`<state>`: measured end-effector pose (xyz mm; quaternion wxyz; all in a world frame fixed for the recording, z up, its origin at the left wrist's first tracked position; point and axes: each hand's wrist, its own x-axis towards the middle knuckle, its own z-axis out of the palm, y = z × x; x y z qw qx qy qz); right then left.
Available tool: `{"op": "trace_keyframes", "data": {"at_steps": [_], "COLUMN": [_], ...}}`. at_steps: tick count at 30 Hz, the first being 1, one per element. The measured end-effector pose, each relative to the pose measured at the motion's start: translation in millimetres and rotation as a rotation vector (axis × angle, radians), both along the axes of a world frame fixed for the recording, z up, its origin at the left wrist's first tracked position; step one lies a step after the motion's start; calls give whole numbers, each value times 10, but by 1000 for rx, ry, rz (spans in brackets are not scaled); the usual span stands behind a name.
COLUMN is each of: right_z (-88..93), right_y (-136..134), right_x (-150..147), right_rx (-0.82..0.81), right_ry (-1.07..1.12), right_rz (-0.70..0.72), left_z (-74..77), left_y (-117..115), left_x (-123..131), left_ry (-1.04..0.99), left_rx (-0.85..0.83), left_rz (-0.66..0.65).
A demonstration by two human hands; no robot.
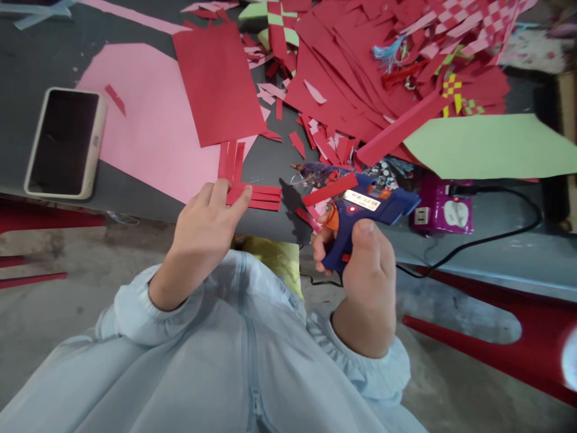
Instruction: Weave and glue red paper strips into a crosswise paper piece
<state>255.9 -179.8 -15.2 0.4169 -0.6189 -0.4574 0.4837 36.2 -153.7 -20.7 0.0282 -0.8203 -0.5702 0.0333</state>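
My left hand [205, 210] bends its fingers over red paper strips [261, 197] at the table's near edge, holding them down with thumb and fingertips. The strips form a corner, some running away from me and others to the right. My right hand [367, 258] is wrapped round the handle of a blue hot glue gun [356, 225] with an orange trigger and a lit red light. Its nozzle points left, above the table and apart from the strips. A loose red strip [330, 188] overlaps the gun in view; whether it touches is unclear.
A phone [63, 143] lies at left beside a large pink sheet [148, 114] and a red sheet [219, 84]. Red paper and scraps [351, 66] heap at the back. Right are a green sheet [491, 144], a purple power box [444, 207], a black cord [496, 240] and a red stool [509, 325].
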Motion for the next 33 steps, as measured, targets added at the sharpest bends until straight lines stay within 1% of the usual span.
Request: {"op": "trace_keyframes", "data": {"at_steps": [2,5,8,12,20,25,33], "right_z": [1,6,6,-1,1,9,48], "right_y": [-3,-4,-3,-10,-25,-15,-32], "right_x": [-5,-12,-10,-1,7,17,14], "right_rx": [0,8,8,10,26,59,74], "right_ry": [3,4,-11,-2,-1,-9,13], "right_rz": [-1,1,24,28,38,68,55], "left_z": [-10,-35,-58,-43,44,6,-59], "left_y": [-3,-11,-20,-18,20,1,-24], "left_x": [-4,-12,-17,-11,14,-10,-55], "left_ry": [-5,-76,-138,-89,-50,-40,-121], "left_rx": [-6,-38,-18,8,-69,-26,23], "left_rz": [-1,8,18,16,33,12,-46]}}
